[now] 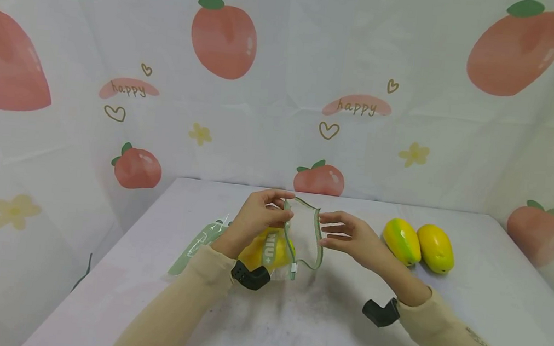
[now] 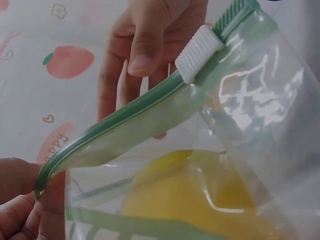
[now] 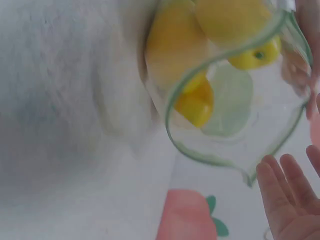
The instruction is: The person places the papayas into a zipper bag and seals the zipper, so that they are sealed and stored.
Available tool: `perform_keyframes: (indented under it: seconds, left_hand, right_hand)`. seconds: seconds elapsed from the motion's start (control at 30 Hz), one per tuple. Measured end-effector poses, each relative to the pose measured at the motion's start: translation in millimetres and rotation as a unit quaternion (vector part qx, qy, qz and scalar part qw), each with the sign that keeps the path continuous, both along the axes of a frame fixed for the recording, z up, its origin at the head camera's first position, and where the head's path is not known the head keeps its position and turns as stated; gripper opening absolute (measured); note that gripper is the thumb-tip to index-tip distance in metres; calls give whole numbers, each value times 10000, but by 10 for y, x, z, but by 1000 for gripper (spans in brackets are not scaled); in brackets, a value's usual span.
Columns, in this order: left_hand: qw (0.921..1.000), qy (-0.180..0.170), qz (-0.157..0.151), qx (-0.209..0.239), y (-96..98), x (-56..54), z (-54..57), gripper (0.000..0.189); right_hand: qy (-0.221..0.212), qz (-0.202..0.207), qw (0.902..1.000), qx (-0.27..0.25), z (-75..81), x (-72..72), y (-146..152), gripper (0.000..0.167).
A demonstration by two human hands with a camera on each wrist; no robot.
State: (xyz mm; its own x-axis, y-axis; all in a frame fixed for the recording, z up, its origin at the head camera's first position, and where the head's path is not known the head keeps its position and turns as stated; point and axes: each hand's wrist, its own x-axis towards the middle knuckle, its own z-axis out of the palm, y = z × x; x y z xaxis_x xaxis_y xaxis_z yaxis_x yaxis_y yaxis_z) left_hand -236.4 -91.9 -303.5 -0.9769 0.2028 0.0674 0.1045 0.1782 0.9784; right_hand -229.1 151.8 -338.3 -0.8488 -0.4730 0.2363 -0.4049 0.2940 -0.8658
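A clear zip bag [image 1: 304, 231] with a green-edged mouth stands on its side, the wide-open mouth facing right. Yellow mangoes [image 2: 185, 187] show through its plastic; the right wrist view looks in on several yellow fruits [image 3: 175, 45]. My left hand [image 1: 259, 215] pinches the far part of the bag's edge between thumb and fingers. Beside the opposite edge is my right hand [image 1: 357, 238], its fingers extended and fingertips right at the green rim. A white slider [image 2: 198, 54] sits on the zip strip, at the near end of the mouth.
Two mangoes, one yellow-green [image 1: 402, 241] and one yellow [image 1: 436, 248], lie on the white table [image 1: 483, 301] to the right of my right hand. Behind my left wrist lies another green-and-clear plastic bag [image 1: 197, 247]. A fruit-printed curtain [image 1: 270, 134] hangs behind the table.
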Motion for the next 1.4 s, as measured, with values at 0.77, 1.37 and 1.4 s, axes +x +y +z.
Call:
perform_keyframes:
  seconds: [0.77,1.37,1.4]
  left_hand:
    - [9999,-89,-44,130,-13,-3,-26,40]
    - [9999,-72,-35,141,-27,-11,-59,36]
    - [9999,-72,-26,144,-26,-9,-60,36]
  right_hand:
    - [726,-1785,9809,252,246,-35,975,56]
    - [-30,-2428,9655,946,-74,-218,1343,67]
    - [-99,-2419,9657,936,-99,-231,1354,68]
